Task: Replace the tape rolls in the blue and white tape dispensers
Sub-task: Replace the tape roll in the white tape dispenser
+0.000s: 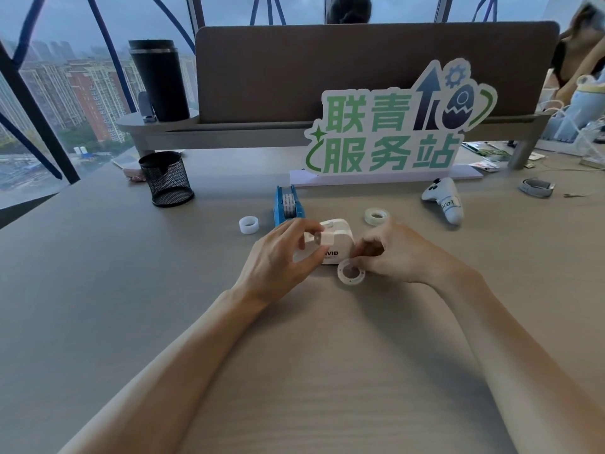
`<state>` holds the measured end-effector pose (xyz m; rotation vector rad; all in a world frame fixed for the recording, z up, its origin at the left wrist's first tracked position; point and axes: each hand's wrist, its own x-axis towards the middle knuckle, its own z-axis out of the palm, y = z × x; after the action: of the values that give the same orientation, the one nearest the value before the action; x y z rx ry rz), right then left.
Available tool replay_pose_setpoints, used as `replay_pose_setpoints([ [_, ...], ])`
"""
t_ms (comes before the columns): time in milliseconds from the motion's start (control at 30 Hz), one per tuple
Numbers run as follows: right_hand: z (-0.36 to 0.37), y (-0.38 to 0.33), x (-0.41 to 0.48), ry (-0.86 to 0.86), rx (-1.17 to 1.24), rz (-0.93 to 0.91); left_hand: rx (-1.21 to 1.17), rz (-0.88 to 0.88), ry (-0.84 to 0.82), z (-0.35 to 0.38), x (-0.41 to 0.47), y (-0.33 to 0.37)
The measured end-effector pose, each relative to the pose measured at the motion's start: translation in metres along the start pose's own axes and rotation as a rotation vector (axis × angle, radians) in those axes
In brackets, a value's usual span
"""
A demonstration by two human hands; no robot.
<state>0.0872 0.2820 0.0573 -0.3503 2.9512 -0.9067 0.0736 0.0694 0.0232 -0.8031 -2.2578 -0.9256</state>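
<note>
A left hand (281,257) pinched the white dispenser (334,244) while the right hand (393,253) fingered a tape roll (351,272) beside it — apparently mid-swap, with seating the roll seemingly next.

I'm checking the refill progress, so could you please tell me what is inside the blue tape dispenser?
A roll with printed text sits upright between the walls of the blue plastic tape dispenser. Its lower half and hub are hidden by the walls.
</note>
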Motion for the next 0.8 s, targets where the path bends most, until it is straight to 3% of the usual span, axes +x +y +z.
replay_pose_setpoints([
  [67,-0.001,0.006,0.003,0.031,-0.042,0.009,-0.003,0.015,-0.016,0.001,-0.001,0.0],
  [233,0.006,0.03,0.014,0.478,-0.161,0.016,-0.036,0.029,-0.047,0.002,0.0,-0.002],
  [367,0.016,0.053,0.027,0.271,-0.314,0.148,-0.048,0.062,-0.06,0.005,-0.001,-0.001],
  [433,0.016,0.057,0.031,0.298,-0.3,0.167,-0.047,0.062,-0.048,0.004,-0.001,-0.001],
  [667,0.013,0.052,0.025,0.501,-0.148,0.08,-0.097,0.011,-0.018,0.002,0.0,-0.003],
  [733,0.01,0.04,0.022,0.613,0.059,0.068,-0.139,-0.027,0.011,0.002,0.0,-0.002],
  [800,0.003,0.021,0.016,0.663,0.481,0.078,-0.182,-0.055,0.047,0.001,0.002,0.0],
])
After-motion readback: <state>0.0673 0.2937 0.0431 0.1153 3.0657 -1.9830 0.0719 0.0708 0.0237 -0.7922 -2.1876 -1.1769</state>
